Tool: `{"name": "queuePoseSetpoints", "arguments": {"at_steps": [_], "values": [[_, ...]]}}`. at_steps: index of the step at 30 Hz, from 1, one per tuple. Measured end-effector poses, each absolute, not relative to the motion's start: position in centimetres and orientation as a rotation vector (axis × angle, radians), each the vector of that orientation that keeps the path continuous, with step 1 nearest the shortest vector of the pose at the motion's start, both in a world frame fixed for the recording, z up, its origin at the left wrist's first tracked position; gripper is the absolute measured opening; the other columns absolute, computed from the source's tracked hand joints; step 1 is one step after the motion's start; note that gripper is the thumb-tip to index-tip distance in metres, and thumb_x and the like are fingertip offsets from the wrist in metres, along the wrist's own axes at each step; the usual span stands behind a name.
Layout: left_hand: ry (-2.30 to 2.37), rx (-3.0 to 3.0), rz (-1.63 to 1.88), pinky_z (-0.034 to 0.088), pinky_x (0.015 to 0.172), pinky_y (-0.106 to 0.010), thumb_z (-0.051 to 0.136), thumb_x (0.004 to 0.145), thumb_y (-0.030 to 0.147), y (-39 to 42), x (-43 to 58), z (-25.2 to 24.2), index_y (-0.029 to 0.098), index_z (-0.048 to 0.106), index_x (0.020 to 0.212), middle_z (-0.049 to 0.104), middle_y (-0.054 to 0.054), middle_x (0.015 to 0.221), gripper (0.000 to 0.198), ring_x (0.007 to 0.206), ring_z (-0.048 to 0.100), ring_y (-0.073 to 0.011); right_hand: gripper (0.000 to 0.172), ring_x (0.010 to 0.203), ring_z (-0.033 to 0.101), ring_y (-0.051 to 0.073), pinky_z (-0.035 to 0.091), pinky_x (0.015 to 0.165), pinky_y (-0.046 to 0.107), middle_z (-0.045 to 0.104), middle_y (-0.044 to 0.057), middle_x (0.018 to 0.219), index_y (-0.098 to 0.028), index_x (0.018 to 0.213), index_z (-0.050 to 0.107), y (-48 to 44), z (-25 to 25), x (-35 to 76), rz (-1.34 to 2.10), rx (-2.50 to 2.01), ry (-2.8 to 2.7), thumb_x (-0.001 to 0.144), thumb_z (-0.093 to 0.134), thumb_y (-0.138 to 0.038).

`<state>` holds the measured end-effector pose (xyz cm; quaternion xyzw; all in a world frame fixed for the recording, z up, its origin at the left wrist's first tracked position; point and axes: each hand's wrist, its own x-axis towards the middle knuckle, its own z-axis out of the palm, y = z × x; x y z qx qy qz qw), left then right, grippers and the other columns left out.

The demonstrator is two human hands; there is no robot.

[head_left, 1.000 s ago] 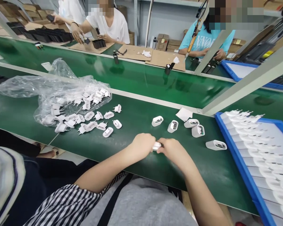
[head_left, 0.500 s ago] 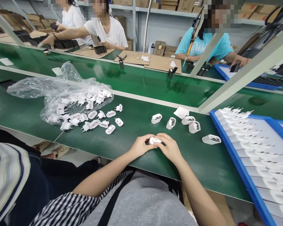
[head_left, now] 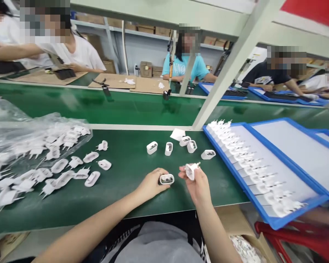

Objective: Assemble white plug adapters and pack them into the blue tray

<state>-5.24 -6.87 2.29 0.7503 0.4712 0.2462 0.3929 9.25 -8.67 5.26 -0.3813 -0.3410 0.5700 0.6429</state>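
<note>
We are holding white casing (head_left: 166,179) in left hand (head_left: 150,185), fingers clamping its sides, open end up. Right hand (head_left: 197,186) fingers are pinching white plug cap (head_left: 191,171), apart from casing. Five more casings (head_left: 168,149) are resting beyond fingertips.

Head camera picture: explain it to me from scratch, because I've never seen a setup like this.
No robot arm is doing the work here, just a person's two bare hands, seen from a camera worn on that person's head, looking forward and down. The left hand holds an oval white plastic housing, open end up. The right hand holds a white plug piece with metal pins. On the green tabletop, more loose white plug pieces lie to the left, by a crumpled clear plastic bag. Five open white housings stand or lie beyond the hands. At right, a blue-rimmed tray carries white units with pins.
</note>
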Motion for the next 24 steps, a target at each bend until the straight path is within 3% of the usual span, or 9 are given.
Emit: {"name": "queuePoseSetpoints", "arguments": {"at_steps": [3,5,8,10,14,20,24], "values": [[1.006,1.991,0.595,0.040,0.078,-0.028,0.058,0.057,0.022,-5.4,-0.4,2.5,0.018,0.052,0.082,0.049,-0.004,0.096,0.026,0.090,0.049,-0.0174,0.023,0.050,0.056,0.012,0.045,0.055,0.026,0.064,0.001,0.063,-0.018,0.066,0.059,-11.4,4.8,11.4,1.191,-0.875,-0.665,0.057,0.061,-0.039],[0.988,1.977,0.609,0.039,0.081,-0.030,0.060,0.054,0.021,-4.0,3.4,2.5,0.016,0.049,0.092,0.041,-0.008,0.108,0.040,0.097,0.046,-0.0204,0.022,0.050,0.056,0.012,0.045,0.054,0.026,0.064,0.001,0.063,-0.018,0.066,0.061,-13.2,4.4,13.1,1.105,-0.914,-0.592,0.056,0.063,-0.038],[0.950,1.922,0.656,0.039,0.081,-0.031,0.063,0.049,0.017,-1.9,8.2,2.5,0.012,0.033,0.113,0.028,-0.014,0.121,0.071,0.101,0.043,-0.0231,0.023,0.051,0.057,0.012,0.046,0.053,0.026,0.064,0.002,0.063,-0.019,0.065,0.062,-15.9,3.5,15.8,0.966,-0.978,-0.498,0.052,0.066,-0.037],[0.915,1.904,0.689,0.038,0.084,-0.031,0.063,0.048,0.015,-0.7,10.4,2.4,0.013,0.025,0.118,0.026,-0.014,0.123,0.080,0.105,0.040,-0.0234,0.023,0.052,0.057,0.012,0.047,0.054,0.026,0.064,0.002,0.064,-0.018,0.064,0.062,-17.5,2.9,17.5,0.878,-1.027,-0.443,0.051,0.066,-0.036],[0.939,1.920,0.715,0.032,0.089,-0.031,0.064,0.049,0.016,0.9,13.1,2.5,0.010,0.029,0.115,0.031,-0.015,0.122,0.075,0.108,0.037,-0.0232,0.021,0.052,0.057,0.012,0.048,0.055,0.026,0.064,0.002,0.064,-0.018,0.065,0.062,-19.5,2.1,19.5,0.782,-1.111,-0.333,0.053,0.065,-0.035],[0.932,2.039,0.639,0.035,0.085,-0.032,0.070,0.042,0.019,1.9,14.1,2.9,0.010,0.037,0.110,0.040,-0.014,0.112,0.076,0.099,0.044,-0.0233,0.019,0.052,0.056,0.012,0.048,0.054,0.027,0.063,0.001,0.064,-0.018,0.062,0.060,-18.2,1.8,19.8,0.804,-1.126,-0.392,0.052,0.066,-0.033],[0.893,2.075,0.612,0.041,0.076,-0.028,0.069,0.044,0.021,2.3,13.0,3.1,0.013,0.043,0.106,0.044,-0.011,0.108,0.067,0.083,0.053,-0.0181,0.019,0.049,0.054,0.011,0.046,0.051,0.027,0.062,0.001,0.062,-0.018,0.064,0.060,-15.9,2.1,19.4,0.839,-1.088,-0.440,0.054,0.063,-0.034]]}}
